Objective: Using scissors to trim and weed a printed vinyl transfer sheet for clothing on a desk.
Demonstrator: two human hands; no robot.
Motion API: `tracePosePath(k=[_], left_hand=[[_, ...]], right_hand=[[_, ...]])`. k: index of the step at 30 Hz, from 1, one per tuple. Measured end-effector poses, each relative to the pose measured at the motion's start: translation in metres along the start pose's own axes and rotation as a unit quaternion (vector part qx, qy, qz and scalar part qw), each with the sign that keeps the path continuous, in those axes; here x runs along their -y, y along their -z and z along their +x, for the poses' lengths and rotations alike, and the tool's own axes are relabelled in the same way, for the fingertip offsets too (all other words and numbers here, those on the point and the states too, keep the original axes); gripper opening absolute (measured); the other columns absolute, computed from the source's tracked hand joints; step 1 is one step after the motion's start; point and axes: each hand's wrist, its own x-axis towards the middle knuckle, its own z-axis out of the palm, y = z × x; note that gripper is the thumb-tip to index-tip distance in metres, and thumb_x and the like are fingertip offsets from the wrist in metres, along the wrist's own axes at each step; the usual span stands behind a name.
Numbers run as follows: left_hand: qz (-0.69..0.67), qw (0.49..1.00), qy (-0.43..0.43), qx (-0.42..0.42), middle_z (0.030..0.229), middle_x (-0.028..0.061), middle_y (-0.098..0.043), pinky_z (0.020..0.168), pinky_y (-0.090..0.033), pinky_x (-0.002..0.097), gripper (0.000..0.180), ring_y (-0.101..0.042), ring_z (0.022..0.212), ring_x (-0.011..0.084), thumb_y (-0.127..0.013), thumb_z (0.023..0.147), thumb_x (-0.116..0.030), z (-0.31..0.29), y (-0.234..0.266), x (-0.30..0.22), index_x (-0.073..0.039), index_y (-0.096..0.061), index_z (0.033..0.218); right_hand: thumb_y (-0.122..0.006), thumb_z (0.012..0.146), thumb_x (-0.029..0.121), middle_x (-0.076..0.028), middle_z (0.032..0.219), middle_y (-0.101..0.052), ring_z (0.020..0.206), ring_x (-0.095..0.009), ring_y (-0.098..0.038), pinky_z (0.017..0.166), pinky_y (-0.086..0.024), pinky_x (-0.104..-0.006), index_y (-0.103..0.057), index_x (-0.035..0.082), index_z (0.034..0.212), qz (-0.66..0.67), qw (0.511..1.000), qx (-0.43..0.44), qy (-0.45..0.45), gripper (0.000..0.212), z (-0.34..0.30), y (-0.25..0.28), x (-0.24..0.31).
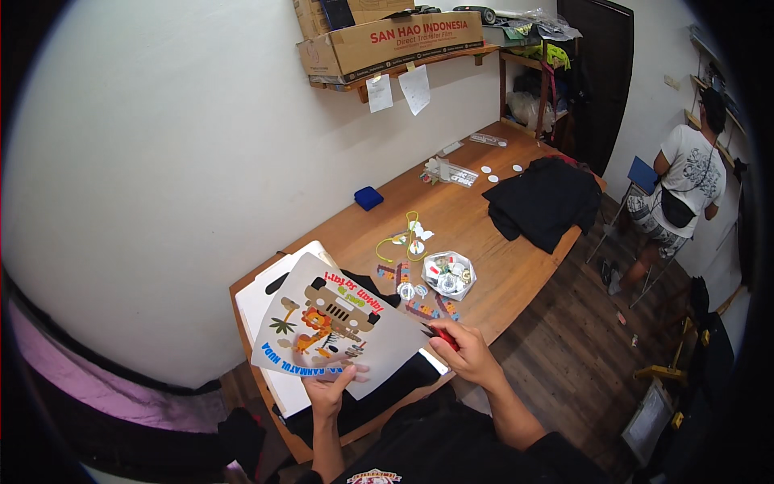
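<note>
My left hand (329, 390) grips the lower edge of a translucent transfer film sheet (326, 316), fingers showing through from behind. The sheet is printed with a jeep, cartoon animals, a tree and coloured lettering, and is held tilted above the table's near end. My right hand (468, 355) is closed around a red-handled cutting tool (444, 337); whether it is scissors or a knife I cannot tell. The tool's dark tip is at the sheet's right edge. Under the sheet lie black fabric (373, 285) and a white board (251, 313), both partly hidden.
A clear tray of small round pieces (449, 275) stands on the wooden table (322, 234). Beside it are printed strips (435, 307) and a yellow cord (380, 246). Farther back lie a blue box (368, 198) and black clothing (544, 202). A person (685, 173) stands at the right.
</note>
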Motion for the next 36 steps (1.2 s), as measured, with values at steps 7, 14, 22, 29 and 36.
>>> tracePosePath(k=[7, 14, 22, 29, 36], left_hand=[[-0.008, 1.000, -0.020, 0.007, 0.095, 0.0228, -0.060, 0.052, -0.060, 0.0379, 0.066, -0.067, 0.073, 0.0332, -0.064, 0.071, 0.010, 0.000, -0.002, 0.000, 0.003, -0.031, 0.128], [-0.008, 0.999, 0.031, 0.005, 0.095, 0.0248, -0.056, 0.058, -0.060, 0.0414, 0.096, -0.066, 0.075, 0.0358, -0.060, 0.074, 0.015, 0.002, 0.002, 0.005, -0.018, 0.000, 0.142], [-0.002, 1.000, 0.020, 0.008, 0.096, 0.0249, -0.056, 0.058, -0.060, 0.0416, 0.097, -0.066, 0.075, 0.0358, -0.060, 0.073, 0.015, 0.001, -0.009, 0.006, -0.018, 0.000, 0.142], [-0.004, 0.999, 0.035, 0.013, 0.097, 0.0249, -0.057, 0.058, -0.060, 0.0408, 0.096, -0.066, 0.076, 0.0358, -0.060, 0.074, 0.014, -0.001, -0.009, 0.018, -0.015, 0.000, 0.142], [0.012, 0.999, 0.034, 0.023, 0.096, 0.0249, -0.058, 0.058, -0.060, 0.0397, 0.076, -0.066, 0.076, 0.0359, -0.060, 0.075, 0.014, 0.001, -0.014, 0.019, -0.002, -0.018, 0.135]], right_hand=[[-0.061, 0.087, 0.014, -0.015, 0.082, -0.061, 0.070, -0.024, -0.061, 0.064, -0.046, -0.0295, -0.056, -0.003, 0.104, 0.003, 1.000, 0.007, -0.007, 0.024, 0.000, 0.002, 0.000], [-0.061, 0.087, 0.014, -0.016, 0.084, -0.062, 0.072, -0.024, -0.062, 0.065, -0.047, -0.0295, -0.057, -0.003, 0.105, 0.019, 1.000, -0.018, -0.001, 0.025, -0.002, 0.000, -0.010], [-0.062, 0.087, 0.014, -0.017, 0.086, -0.063, 0.073, -0.024, -0.063, 0.065, -0.048, -0.0296, -0.058, -0.004, 0.104, 0.002, 1.000, -0.025, -0.008, 0.025, -0.003, 0.008, -0.011], [-0.062, 0.087, 0.014, -0.016, 0.084, -0.064, 0.073, -0.024, -0.064, 0.065, -0.048, -0.0293, -0.059, -0.004, 0.103, 0.009, 0.999, -0.035, -0.016, 0.024, -0.007, 0.013, -0.017], [-0.061, 0.087, 0.013, -0.016, 0.081, -0.062, 0.069, -0.023, -0.062, 0.063, -0.047, -0.0291, -0.058, -0.003, 0.102, 0.011, 0.999, -0.039, -0.018, 0.022, -0.005, 0.017, -0.017]])
